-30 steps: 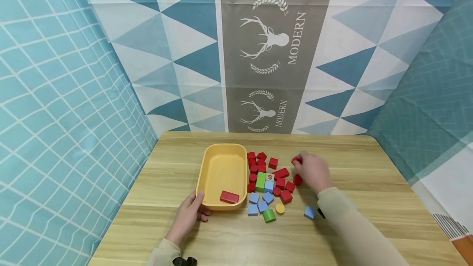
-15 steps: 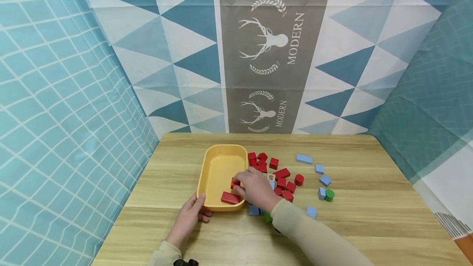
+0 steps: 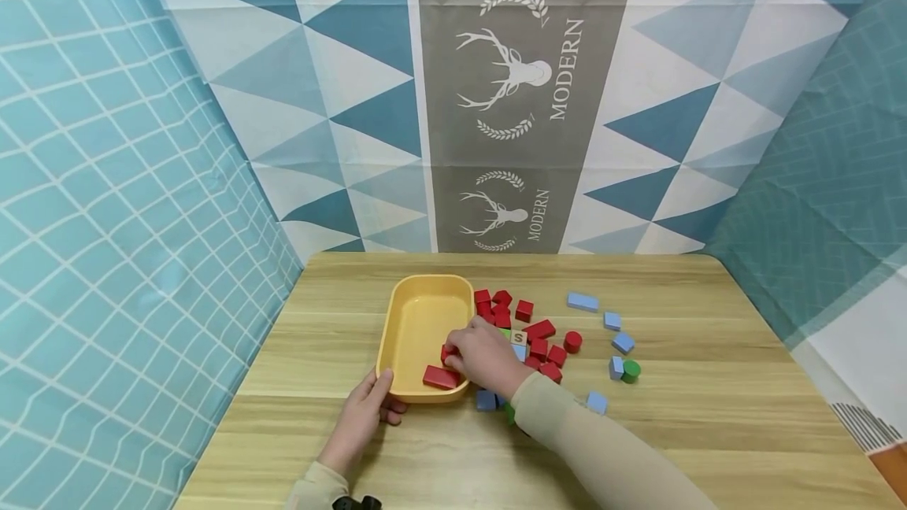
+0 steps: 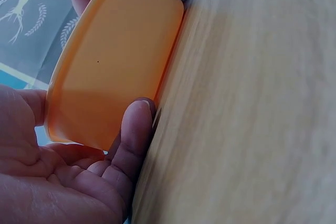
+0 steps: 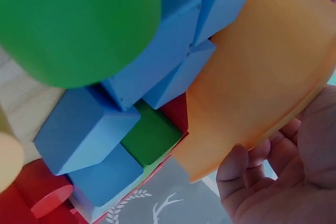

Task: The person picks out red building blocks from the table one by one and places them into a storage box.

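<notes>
A yellow plastic tray (image 3: 418,321) stands on the wooden table. My left hand (image 3: 360,419) grips its near left corner, thumb at the rim; in the left wrist view the fingers (image 4: 137,124) lie against the tray's outer wall. Over the tray's right side, my right hand (image 3: 489,354) pinches a small red block (image 3: 446,354), partly covered by the fingers. A red rectangular block (image 3: 441,377) lies on the tray floor just nearer to me. In the right wrist view, my right hand (image 5: 310,156) reaches over the tray wall, so the held block is hidden there.
Several red blocks (image 3: 538,329) crowd the tray's right side, around a letter S block (image 3: 520,338). Blue blocks (image 5: 89,129) and a green rounded block (image 5: 79,24) sit under my right forearm. Farther right are several blue blocks (image 3: 583,302) and a green cylinder (image 3: 631,371).
My right hand has moved left from beyond the pile to over the tray, carrying a red block. During the last half second it has barely moved. My left hand stays at the tray's corner.
</notes>
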The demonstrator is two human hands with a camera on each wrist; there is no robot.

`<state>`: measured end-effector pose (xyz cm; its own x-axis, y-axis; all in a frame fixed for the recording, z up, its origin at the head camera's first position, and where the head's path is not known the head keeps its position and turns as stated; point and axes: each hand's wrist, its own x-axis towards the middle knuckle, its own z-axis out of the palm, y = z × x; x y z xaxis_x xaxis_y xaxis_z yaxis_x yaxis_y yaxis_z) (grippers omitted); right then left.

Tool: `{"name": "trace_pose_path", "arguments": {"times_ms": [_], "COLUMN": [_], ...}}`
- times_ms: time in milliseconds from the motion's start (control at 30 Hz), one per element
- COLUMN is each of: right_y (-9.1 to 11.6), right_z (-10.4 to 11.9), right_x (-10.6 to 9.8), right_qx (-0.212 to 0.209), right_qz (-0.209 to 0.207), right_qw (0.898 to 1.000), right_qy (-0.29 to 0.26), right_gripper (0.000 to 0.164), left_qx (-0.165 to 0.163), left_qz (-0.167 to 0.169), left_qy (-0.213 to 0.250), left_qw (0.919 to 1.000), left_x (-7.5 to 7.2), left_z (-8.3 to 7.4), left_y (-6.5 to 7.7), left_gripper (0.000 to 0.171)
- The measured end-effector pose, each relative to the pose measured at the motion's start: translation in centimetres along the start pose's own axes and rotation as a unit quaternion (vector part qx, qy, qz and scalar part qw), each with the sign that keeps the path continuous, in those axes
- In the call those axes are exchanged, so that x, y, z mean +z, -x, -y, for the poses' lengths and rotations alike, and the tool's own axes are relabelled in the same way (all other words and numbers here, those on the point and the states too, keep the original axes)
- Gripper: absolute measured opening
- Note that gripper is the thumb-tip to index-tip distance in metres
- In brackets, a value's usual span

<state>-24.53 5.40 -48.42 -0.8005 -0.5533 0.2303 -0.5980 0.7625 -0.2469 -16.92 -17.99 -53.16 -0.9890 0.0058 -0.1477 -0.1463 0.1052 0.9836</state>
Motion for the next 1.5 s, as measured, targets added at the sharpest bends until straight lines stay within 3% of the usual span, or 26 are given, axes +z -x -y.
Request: {"name": "trace_pose_path", "arguments": {"times_ms": [233, 433, 533, 667, 800, 967, 1167, 1300, 1500], "right_y": [0.2, 1.0, 2.1, 4.2, 7.0, 9.9, 11.5, 11.9, 12.1], "right_z": [-0.1, -1.0, -2.5, -5.7, -8.2, -9.1, -8.7, -8.4, -8.1], "right_x": [0.2, -0.9, -2.3, -4.1, -5.3, -4.9, -3.5, -3.3, -3.7], "right_qx": [-0.011, -0.003, 0.037, 0.107, 0.157, 0.131, 0.091, 0.091, 0.103], "right_qz": [-0.011, -0.023, -0.046, -0.075, -0.061, -0.014, -0.026, -0.027, 0.010], "right_qw": [1.000, 0.996, 0.991, 0.984, 0.978, 0.989, 0.995, 0.995, 0.995], "right_qy": [-0.006, -0.088, -0.121, -0.124, -0.124, -0.070, 0.015, 0.018, -0.005], "right_gripper": [0.007, 0.008, 0.014, 0.017, 0.015, 0.017, 0.017, 0.020, 0.026], "left_qx": [-0.005, 0.000, 0.002, -0.003, -0.004, 0.005, 0.004, 0.000, -0.010], "left_qz": [-0.006, -0.013, -0.014, -0.013, -0.012, -0.016, -0.011, -0.004, -0.003], "left_qy": [0.003, -0.002, 0.000, 0.006, 0.008, 0.005, 0.005, 0.009, 0.004], "left_qw": [1.0000, 0.9999, 0.9999, 0.9999, 0.9999, 0.9998, 0.9999, 1.0000, 0.9999], "left_x": [0.0, 0.1, 0.2, 0.4, 0.4, 0.3, 0.3, 0.2, 0.2], "left_z": [0.0, 0.1, 0.1, 0.2, 0.2, 0.1, -0.1, 0.1, -1.0], "left_y": [0.0, 0.0, 0.0, 0.0, 0.0, 0.1, 0.1, 0.2, 0.6], "left_gripper": [0.055, 0.057, 0.058, 0.056, 0.055, 0.054, 0.053, 0.057, 0.053]}}
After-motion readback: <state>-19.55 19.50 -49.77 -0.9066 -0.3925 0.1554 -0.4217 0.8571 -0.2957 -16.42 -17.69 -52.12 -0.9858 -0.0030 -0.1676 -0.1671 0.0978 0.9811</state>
